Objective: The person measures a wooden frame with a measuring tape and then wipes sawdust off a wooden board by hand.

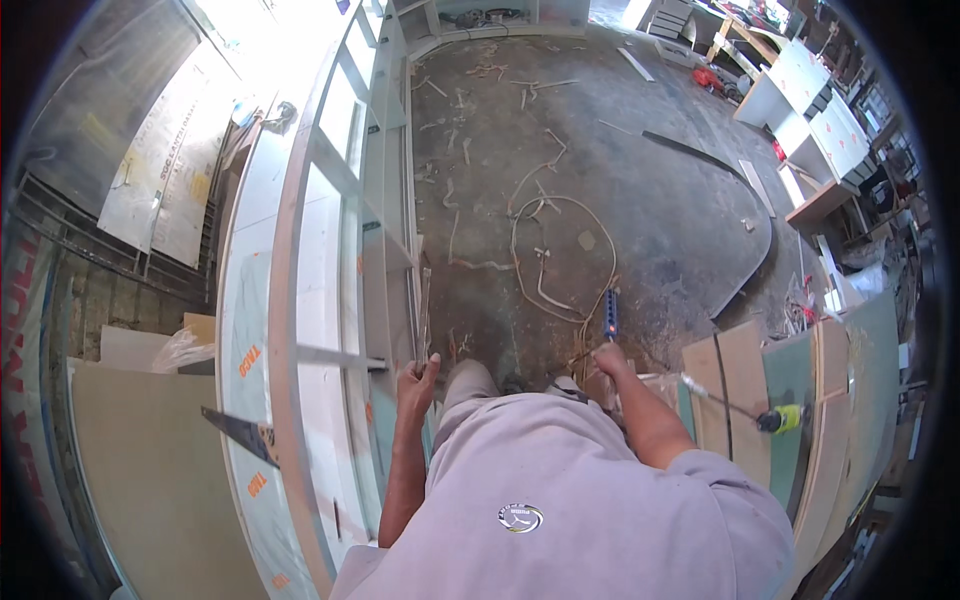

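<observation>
Left hand: grip pressed together around the front edge of a white cabinet frame, at the level of a thin shelf panel that juts toward the person. The frame lies immediately to the left of the grip; its long axis runs away from the person, up the picture, toward the bright far wall. The left hand is on it; the right is well apart from it.

Right hand: lowered toward the concrete floor, fingers curled; whether it pinches anything cannot be told. Just beyond it lies a blue power strip, with a pale cable looping away across the floor.

To the right, a power drill with a yellow-green body and long bit rests on stacked plywood boards. To the left, a handsaw lies on the frame's outer panel, which bears small orange printed labels. Beyond, against the wall, leans a large pale sheet with orange lettering along its length; a red-lettered banner hangs at the far left edge.
</observation>
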A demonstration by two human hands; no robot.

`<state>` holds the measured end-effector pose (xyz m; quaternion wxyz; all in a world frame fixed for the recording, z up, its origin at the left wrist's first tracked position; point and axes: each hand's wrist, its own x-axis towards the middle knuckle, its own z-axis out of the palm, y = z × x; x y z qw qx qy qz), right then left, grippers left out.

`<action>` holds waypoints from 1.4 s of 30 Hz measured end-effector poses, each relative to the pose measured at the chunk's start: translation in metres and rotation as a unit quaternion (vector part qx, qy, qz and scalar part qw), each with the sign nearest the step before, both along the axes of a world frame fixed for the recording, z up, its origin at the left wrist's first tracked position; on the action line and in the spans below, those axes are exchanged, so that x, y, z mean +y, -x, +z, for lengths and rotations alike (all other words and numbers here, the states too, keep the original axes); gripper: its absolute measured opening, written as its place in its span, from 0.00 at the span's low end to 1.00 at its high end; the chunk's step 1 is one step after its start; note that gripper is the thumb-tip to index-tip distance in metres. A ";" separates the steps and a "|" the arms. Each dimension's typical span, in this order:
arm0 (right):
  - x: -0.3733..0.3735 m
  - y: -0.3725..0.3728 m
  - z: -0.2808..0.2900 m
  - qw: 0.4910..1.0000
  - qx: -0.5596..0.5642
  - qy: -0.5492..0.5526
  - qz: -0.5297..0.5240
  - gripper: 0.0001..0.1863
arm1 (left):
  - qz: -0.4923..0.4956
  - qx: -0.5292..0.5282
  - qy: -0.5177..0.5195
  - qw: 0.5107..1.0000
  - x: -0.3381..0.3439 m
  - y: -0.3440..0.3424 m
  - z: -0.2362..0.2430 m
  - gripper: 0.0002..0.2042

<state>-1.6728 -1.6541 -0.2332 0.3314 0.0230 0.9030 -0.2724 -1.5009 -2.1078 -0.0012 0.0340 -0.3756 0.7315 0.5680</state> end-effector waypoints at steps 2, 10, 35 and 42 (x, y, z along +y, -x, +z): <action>-0.062 0.056 0.044 0.990 -0.048 0.074 -0.106 0.10 | -0.003 0.001 0.022 1.000 -0.019 0.030 -0.026 0.20; -0.102 0.201 0.032 0.971 -0.079 0.136 -0.178 0.12 | -0.065 -0.013 -0.111 0.992 -0.060 0.250 -0.031 0.19; -0.164 0.676 -0.084 0.999 -0.007 -0.014 0.039 0.19 | -0.157 -0.170 0.094 0.968 -0.275 0.832 -0.159 0.21; -0.251 1.013 -0.005 0.971 -0.098 0.055 -0.213 0.19 | -0.055 -0.333 0.016 0.941 -0.319 0.818 -0.214 0.21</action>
